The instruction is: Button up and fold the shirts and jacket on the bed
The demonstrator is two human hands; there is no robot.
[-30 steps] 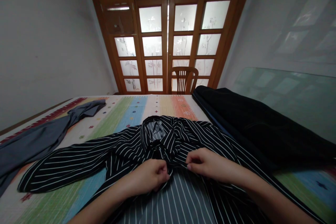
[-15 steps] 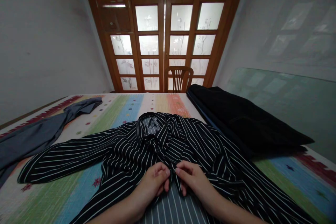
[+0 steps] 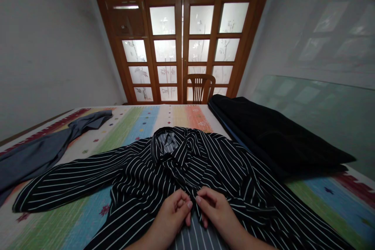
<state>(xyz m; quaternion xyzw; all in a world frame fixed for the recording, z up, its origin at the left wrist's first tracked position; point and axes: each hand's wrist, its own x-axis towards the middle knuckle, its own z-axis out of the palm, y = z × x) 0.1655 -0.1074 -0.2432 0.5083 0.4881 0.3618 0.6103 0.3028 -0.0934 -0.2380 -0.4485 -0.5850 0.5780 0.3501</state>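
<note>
pinches a front edge of the striped shirt [image 3: 137,177] in the left hand [image 3: 175,211], with thumb and bent fingers drawn close into a narrow grip. pinches likewise with the right hand [image 3: 218,209], just beside the left, in a grip equally narrow, on the opposite front edge, with a small gap between the two sets of fingertips. cannot tell of any button there: too dark and too fine to make out. shows, between and below the hands, the grey striped inside [image 3: 196,236] of the shirt.

has the shirt lying front up, black with white stripes and rumpled, with the collar [image 3: 183,153] at the far end, open on the grey inside of the neck. stretches one sleeve [image 3: 70,179] out to the left, flat on the patterned cloth [image 3: 55,224]; runs the other side down toward the lower right.

spreads in bands of green, blue, white, orange and dark red, with small motifs, underneath. carries at the left a creased grey garment [image 3: 49,148], well apart from the left hand, and at the right a folded black garment [image 3: 272,125], near the shirt's shoulder.

shows, past the cloth's far edge, a wooden chair [image 3: 199,76], then wooden doors [image 3: 178,66] with pale panes, and at the right a greenish panel [image 3: 304,101] before a pale wall [image 3: 284,27].
</note>
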